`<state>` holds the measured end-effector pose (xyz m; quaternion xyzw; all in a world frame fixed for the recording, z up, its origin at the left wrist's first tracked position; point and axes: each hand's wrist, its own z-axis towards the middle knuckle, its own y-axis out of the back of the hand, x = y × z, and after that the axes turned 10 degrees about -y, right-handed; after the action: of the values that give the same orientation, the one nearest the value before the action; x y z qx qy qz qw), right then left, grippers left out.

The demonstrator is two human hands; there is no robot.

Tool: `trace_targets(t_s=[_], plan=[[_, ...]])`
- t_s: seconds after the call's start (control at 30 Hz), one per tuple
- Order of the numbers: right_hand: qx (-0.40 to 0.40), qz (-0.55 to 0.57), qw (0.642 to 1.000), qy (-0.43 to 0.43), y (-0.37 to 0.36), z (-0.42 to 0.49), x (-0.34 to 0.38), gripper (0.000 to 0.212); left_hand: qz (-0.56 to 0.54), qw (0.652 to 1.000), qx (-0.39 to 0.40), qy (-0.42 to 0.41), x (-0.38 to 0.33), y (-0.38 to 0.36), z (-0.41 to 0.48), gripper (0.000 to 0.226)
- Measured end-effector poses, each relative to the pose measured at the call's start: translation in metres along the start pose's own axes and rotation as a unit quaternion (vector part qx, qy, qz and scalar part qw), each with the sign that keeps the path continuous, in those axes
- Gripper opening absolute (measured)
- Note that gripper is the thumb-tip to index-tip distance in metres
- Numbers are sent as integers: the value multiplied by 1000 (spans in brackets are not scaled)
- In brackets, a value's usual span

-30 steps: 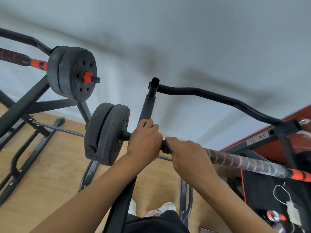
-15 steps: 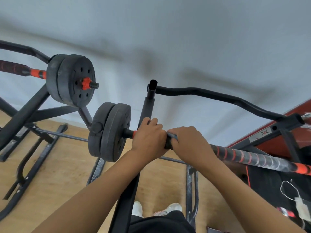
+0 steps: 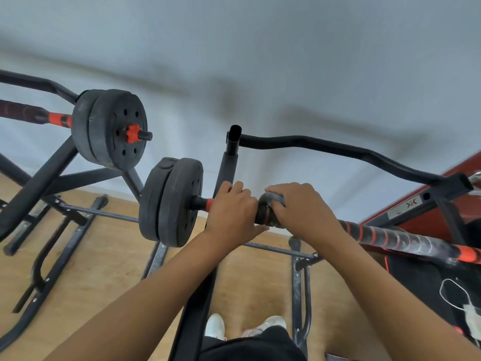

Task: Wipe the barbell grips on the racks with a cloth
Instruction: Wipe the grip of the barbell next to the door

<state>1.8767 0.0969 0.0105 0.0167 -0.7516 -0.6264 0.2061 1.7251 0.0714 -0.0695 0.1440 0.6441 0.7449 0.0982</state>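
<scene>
**Both hands clamped on the racked barbell**

Left of the left hand, two black plates sit on the end of the barbell. That hand curls round the bar just beside them. Touching its right side, a dark cloth is bunched round the bar, and the right hand grips it. The red-striped grip runs rightward from that hand.

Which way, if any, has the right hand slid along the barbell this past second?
No: the right hand stays on the cloth just right of the rack upright, beside the left hand.
</scene>
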Motion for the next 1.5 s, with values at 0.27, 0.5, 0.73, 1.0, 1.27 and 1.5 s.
trace_targets(t_s=[0.27,0.5,0.73,1.0,1.27,1.5], plan=[[-34,-63,997,-34,-29,-37,14,35,-53,989,130,34,5,14,26,47],[-47,-1,999,4,0,-16,2,26,-35,999,-25,-6,7,2,13,49],[26,-12,998,-59,-12,7,12,23,-3,998,61,24,-2,9,22,52],[-70,-100,992,15,-29,-51,15,50,-120,983,140,14,16,20,37,29],[-21,-4,1000,-16,-3,11,3,28,-60,996,44,54,3,12,24,35],[-17,57,997,-45,-28,3,2,25,-161,966,186,77,7,25,35,41]])
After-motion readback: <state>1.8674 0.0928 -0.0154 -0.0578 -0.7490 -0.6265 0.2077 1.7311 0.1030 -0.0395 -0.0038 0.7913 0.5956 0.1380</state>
